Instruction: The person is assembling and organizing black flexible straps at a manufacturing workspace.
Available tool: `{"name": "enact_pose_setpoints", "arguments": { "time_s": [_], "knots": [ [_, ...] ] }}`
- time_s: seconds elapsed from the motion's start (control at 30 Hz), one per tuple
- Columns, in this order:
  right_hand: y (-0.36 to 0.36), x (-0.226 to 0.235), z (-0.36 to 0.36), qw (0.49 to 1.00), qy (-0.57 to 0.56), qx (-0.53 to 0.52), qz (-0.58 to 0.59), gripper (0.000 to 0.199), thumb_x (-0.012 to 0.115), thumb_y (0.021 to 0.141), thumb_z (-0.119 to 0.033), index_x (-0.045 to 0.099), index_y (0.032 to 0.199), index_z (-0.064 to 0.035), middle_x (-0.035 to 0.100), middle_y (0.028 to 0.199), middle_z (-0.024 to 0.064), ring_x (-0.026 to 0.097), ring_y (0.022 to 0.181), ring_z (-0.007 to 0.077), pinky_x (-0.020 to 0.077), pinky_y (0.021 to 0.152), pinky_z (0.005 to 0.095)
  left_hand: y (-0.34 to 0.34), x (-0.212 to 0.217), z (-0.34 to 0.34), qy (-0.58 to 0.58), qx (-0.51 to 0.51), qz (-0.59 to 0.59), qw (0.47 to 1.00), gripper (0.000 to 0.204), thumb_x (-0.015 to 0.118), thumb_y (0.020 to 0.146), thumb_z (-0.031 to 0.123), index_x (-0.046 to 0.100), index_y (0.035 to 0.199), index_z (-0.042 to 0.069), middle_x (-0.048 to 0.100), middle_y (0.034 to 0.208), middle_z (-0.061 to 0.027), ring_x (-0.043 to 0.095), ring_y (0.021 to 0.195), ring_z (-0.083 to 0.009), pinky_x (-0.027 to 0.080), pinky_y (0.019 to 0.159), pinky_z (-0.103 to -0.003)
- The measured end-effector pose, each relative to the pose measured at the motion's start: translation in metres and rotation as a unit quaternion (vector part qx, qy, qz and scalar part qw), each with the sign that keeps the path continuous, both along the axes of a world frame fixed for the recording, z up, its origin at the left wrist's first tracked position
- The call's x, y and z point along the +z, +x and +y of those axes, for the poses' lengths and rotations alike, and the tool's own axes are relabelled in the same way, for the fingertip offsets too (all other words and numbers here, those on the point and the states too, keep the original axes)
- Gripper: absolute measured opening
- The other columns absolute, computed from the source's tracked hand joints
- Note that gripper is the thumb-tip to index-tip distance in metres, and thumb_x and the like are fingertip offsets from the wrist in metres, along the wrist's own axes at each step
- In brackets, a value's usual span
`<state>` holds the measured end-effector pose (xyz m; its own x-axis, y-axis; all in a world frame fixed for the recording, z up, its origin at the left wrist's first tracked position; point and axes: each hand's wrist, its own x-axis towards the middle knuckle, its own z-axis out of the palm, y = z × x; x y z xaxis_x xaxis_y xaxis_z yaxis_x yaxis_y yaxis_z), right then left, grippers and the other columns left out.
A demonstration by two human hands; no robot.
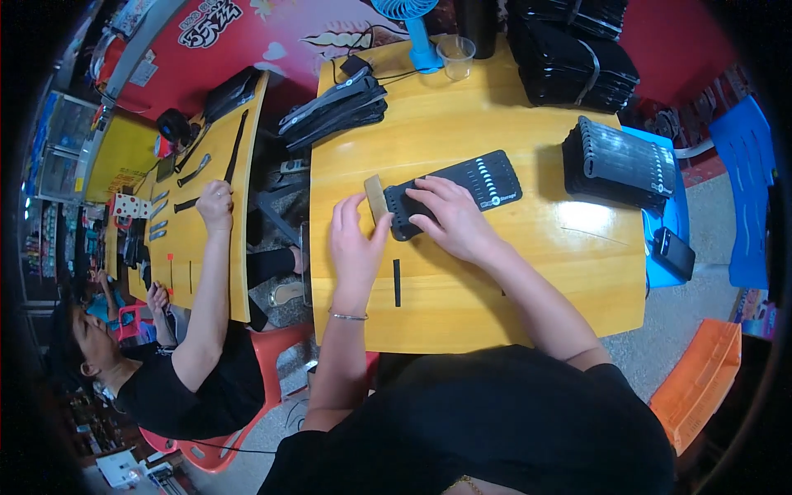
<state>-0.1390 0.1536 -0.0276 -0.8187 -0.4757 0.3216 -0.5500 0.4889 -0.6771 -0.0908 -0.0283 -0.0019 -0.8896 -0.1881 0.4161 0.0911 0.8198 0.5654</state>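
Observation:
A flat black panel with rounded corners, a row of white crescent marks and a scalloped left end lies at a slant on the yellow wooden table. Against its left end stands a small tan wooden block. My left hand has the block's near end between its thumb and fingers. My right hand rests on the panel's left part, fingers stretched and apart, covering some of it. Nearer to me, a thin black strip lies on the table.
Similar black panels are stacked at the right; strapped black bundles lie behind. Along the back stand a blue fan and a clear cup. Black strips lie back left. A co-worker sits at another table, left.

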Motion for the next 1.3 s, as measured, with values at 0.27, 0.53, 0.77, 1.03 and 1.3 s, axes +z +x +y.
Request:
{"name": "enact_pose_setpoints", "arguments": {
  "time_s": [0.27, 0.53, 0.77, 1.03, 1.3],
  "knots": [
    [-0.006, 0.027, 0.025, 0.995, 0.093, 0.043, 0.010, 0.072, 0.082, 0.065, -0.026, 0.053, 0.129, -0.0087, 0.048, 0.136, 0.0129, 0.041, 0.129, 0.0320, 0.0344, 0.106, 0.0434, -0.009, -0.012, -0.023, -0.068, -0.076, -0.047, 0.994, 0.045, 0.077, 0.072, 0.011, 0.058, 0.111, 0.002, 0.058, 0.106, -0.0174, 0.055, 0.101, -0.0351, 0.045, 0.089, -0.042],
    [-0.015, 0.026, 0.031, 0.981, 0.148, 0.127, -0.005, 0.074, 0.082, 0.064, -0.032, 0.053, 0.128, -0.0089, 0.051, 0.131, 0.0102, 0.044, 0.123, 0.0293, 0.0345, 0.104, 0.0417, -0.002, -0.006, -0.028, 0.011, -0.015, -0.099, 0.995, 0.051, 0.072, 0.069, 0.000, 0.055, 0.117, 0.003, 0.059, 0.101, -0.0164, 0.058, 0.092, -0.0328, 0.049, 0.082, -0.040],
    [-0.013, 0.025, 0.032, 0.981, 0.138, 0.119, 0.059, 0.074, 0.082, 0.064, -0.030, 0.052, 0.128, -0.0093, 0.053, 0.125, 0.0121, 0.046, 0.120, 0.0305, 0.0361, 0.102, 0.0412, 0.012, -0.015, -0.040, 0.137, 0.021, -0.108, 0.984, 0.065, 0.068, 0.070, -0.002, 0.045, 0.130, 0.004, 0.058, 0.101, -0.0131, 0.058, 0.089, -0.0222, 0.052, 0.075, -0.033],
    [-0.031, 0.034, 0.030, 0.987, 0.137, 0.040, -0.079, 0.076, 0.084, 0.061, -0.022, 0.051, 0.128, -0.0074, 0.059, 0.112, 0.0163, 0.054, 0.107, 0.0344, 0.0451, 0.091, 0.0395, 0.024, 0.003, -0.037, 0.282, 0.017, -0.061, 0.957, 0.062, 0.063, 0.075, -0.008, 0.043, 0.132, 0.003, 0.054, 0.107, -0.0088, 0.053, 0.089, -0.0137, 0.051, 0.076, -0.027],
    [-0.023, 0.084, 0.022, 0.991, 0.120, 0.048, 0.030, 0.030, 0.072, 0.070, -0.008, 0.068, 0.100, -0.0086, 0.060, 0.086, 0.0107, 0.061, 0.082, 0.0292, 0.0499, 0.075, 0.0385, 0.025, 0.033, -0.028, 0.481, -0.017, -0.012, 0.877, 0.048, 0.060, 0.080, -0.010, 0.045, 0.125, 0.000, 0.053, 0.112, -0.0083, 0.053, 0.102, -0.0157, 0.044, 0.094, -0.027]
  ]
}}
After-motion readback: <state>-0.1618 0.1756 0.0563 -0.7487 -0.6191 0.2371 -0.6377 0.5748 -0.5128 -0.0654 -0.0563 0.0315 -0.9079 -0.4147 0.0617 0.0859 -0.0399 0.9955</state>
